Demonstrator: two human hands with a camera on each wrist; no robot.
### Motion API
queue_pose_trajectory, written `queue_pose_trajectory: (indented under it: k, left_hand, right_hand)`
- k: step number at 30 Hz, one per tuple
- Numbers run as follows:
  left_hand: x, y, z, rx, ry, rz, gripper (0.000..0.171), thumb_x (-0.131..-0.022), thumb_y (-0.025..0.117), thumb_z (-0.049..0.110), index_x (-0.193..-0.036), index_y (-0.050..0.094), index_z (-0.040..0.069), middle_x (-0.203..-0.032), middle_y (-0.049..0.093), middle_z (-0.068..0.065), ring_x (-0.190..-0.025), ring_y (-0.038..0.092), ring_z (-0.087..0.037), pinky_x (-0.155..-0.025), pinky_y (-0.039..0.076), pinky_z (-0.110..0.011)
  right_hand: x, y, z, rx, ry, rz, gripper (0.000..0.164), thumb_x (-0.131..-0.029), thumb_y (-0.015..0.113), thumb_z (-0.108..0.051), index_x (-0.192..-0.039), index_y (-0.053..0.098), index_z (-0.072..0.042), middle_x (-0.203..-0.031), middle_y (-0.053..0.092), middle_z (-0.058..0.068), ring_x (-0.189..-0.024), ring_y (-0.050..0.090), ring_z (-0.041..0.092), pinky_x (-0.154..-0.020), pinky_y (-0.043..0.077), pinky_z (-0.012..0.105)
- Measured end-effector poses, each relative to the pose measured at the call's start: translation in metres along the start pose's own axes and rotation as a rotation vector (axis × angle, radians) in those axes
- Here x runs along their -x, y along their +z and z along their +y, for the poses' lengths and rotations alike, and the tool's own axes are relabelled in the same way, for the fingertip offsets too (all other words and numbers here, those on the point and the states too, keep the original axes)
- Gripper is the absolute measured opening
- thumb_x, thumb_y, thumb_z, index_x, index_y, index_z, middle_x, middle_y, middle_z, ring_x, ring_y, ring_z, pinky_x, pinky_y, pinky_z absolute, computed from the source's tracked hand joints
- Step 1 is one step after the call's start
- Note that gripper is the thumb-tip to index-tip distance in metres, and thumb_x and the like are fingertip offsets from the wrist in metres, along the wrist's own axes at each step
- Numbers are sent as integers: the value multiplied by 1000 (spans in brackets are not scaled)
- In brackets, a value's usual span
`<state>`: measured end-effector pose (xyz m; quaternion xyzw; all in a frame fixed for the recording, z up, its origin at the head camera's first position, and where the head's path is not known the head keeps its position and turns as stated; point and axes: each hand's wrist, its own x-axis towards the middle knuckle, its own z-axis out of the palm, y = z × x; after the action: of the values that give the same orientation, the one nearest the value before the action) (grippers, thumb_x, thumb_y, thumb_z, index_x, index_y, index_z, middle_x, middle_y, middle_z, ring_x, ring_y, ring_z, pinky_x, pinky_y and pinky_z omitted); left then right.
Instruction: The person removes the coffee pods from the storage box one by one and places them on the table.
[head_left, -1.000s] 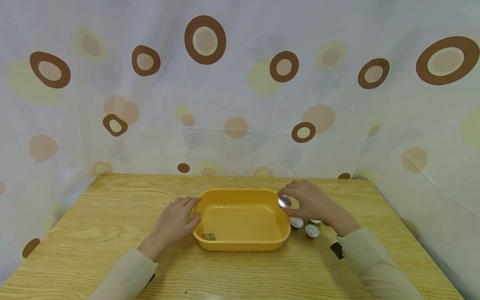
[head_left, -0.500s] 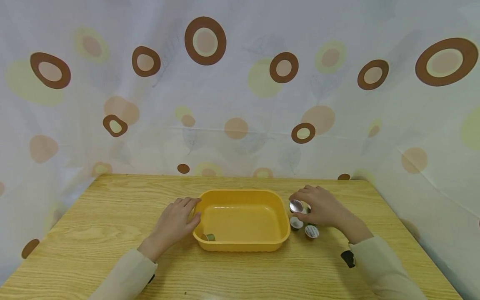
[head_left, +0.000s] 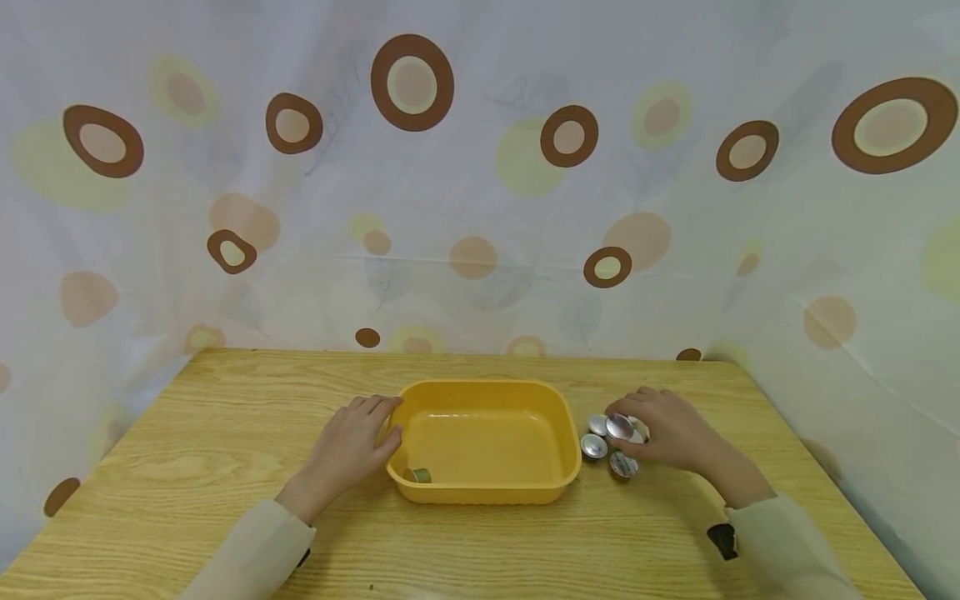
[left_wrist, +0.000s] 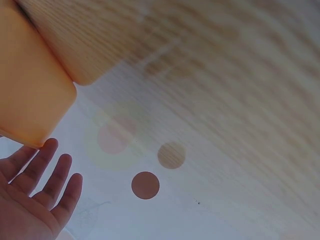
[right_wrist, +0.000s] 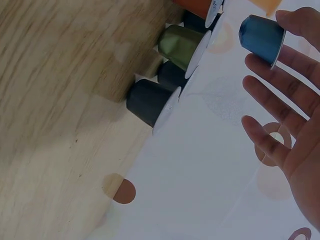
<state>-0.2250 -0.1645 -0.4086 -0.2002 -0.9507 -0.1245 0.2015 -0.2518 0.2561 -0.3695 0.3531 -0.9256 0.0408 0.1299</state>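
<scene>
My right hand (head_left: 663, 429) pinches a blue coffee capsule (right_wrist: 262, 40) between thumb and fingers, its silver lid facing up. It hovers at a cluster of capsules right of the yellow tray. In the right wrist view, that cluster includes a green capsule (right_wrist: 182, 47), a dark capsule (right_wrist: 150, 102) and part of an orange capsule (right_wrist: 194, 7). My left hand (head_left: 348, 446) touches the left rim of the yellow tray (head_left: 483, 493) with its fingers extended. A small green capsule (head_left: 422, 475) lies inside the tray's near left corner.
The wooden table (head_left: 480, 550) carries the tray and capsules. A patterned sheet (head_left: 472, 308) hangs behind the table and along its sides. Silver-lidded capsules (head_left: 594, 447) stand close to the tray's right wall.
My right hand has moved right and nearer, from the tray's right rim to over the capsules, still holding the capsule. The left hand and tray have stayed put.
</scene>
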Motion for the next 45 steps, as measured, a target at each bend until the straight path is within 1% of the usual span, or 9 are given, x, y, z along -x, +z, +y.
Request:
queue_pose_trajectory:
  k: [5, 13, 24, 32, 37, 45]
  left_hand:
    - [0, 0, 0, -5, 2, 0, 37, -87, 56, 28, -120, 58, 10, -112, 63, -4, -101, 58, -24, -83, 49, -39]
    - [0, 0, 0, -4, 4, -2, 37, -87, 56, 28, -120, 58, 10, -111, 63, -4, -100, 58, -24, -82, 49, -39]
    - [1, -2, 1, 5, 6, 8, 37, -86, 58, 26, -119, 59, 10, -110, 63, -4, -100, 59, -24, -82, 50, -40]
    - [0, -1, 0, 5, 8, 10, 37, -86, 58, 26, -119, 59, 10, -110, 63, -4, -99, 58, -24, -80, 50, -39]
    - [-1, 0, 0, 0, 13, 10, 37, -86, 58, 27, -119, 59, 10, -110, 64, -4, -99, 59, -24, -79, 50, -39]
    - [0, 2, -1, -1, 13, 11, 37, -86, 58, 26, -120, 58, 10, -111, 63, -4, -98, 59, -24, -78, 50, -38]
  right_hand:
    - [10, 2, 4, 5, 18, 12, 27, -74, 71, -28, -98, 66, -17, -88, 63, -8, -78, 53, 11, -67, 44, 36]
    - [25, 4, 11, -13, 68, 8, 29, -73, 73, -28, -99, 66, -16, -93, 65, -5, -81, 58, 15, -67, 46, 37]
    - [38, 7, 18, -35, 84, 25, 28, -71, 75, -28, -96, 67, -19, -89, 63, -11, -80, 56, 13, -65, 44, 34]
    - [41, 6, 18, -40, 72, 37, 29, -69, 77, -27, -95, 66, -19, -90, 63, -9, -79, 58, 15, -62, 45, 34]
    - [43, 8, 19, -16, 73, 56, 31, -67, 78, -26, -94, 67, -19, -87, 63, -10, -77, 57, 11, -61, 43, 31]
    - [50, 11, 20, -31, 113, 9, 32, -67, 77, -26, -97, 66, -19, -86, 59, -13, -78, 54, 9, -63, 44, 32]
